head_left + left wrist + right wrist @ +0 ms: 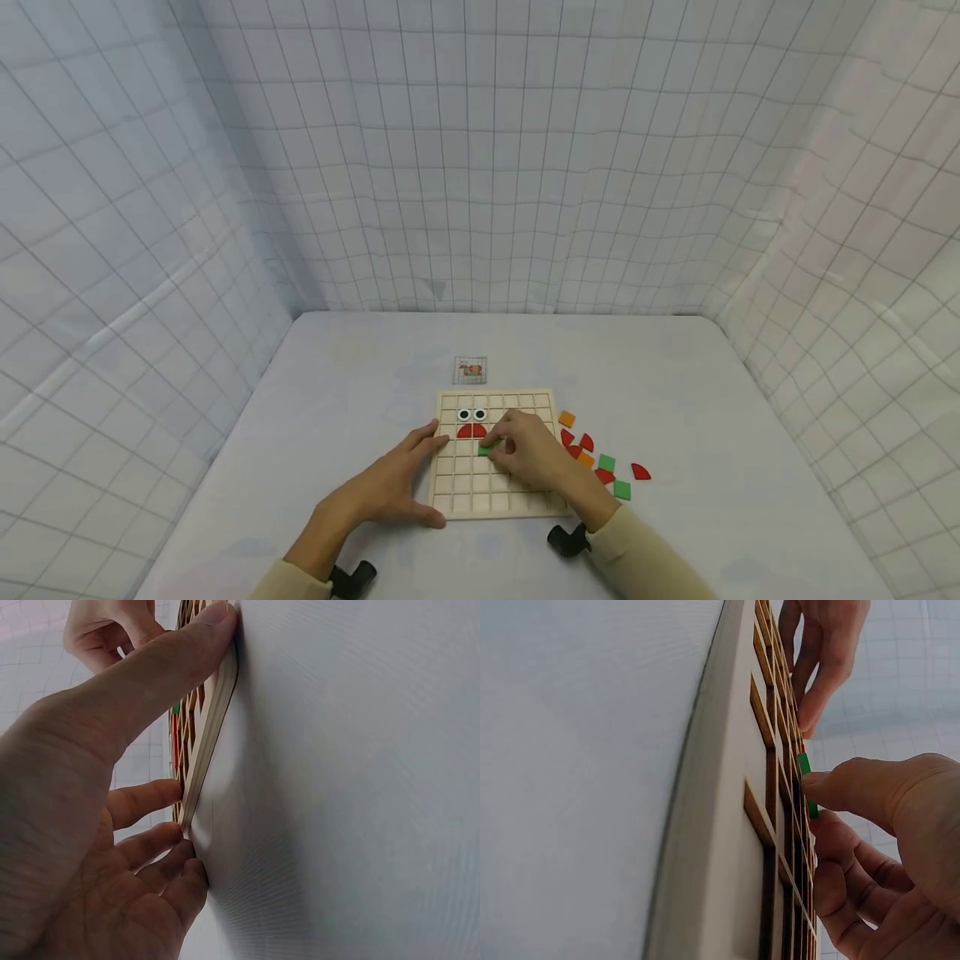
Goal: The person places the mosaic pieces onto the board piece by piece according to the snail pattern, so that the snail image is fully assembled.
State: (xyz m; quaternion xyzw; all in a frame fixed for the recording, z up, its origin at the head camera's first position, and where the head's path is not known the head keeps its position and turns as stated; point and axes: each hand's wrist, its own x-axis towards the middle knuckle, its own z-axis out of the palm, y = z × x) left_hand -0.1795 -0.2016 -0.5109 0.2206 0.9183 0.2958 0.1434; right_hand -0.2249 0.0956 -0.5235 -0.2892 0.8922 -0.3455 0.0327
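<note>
A light wooden grid board point(495, 515) lies flat on the table. My left hand point(390, 482) rests against its left side, fingertips along the edge and thumb point(202, 637) at the near left corner. Over the middle of the board, my right hand point(531, 450) pinches a green square tile point(808, 784) between thumb and fingers, low at the grid. Whether the tile sits fully in a cell is hard to tell. Two round eye tiles point(464, 414) lie in an upper row, and two red quarter-circle tiles point(465, 431) sit just below them.
Several loose red, orange point(567, 419) and green tiles point(622, 490) are scattered to the board's right. One red quarter-circle point(641, 472) lies farther out. Behind the board is a small picture card point(469, 370). White grid-patterned cloth point(480, 167) encloses the table's back and sides.
</note>
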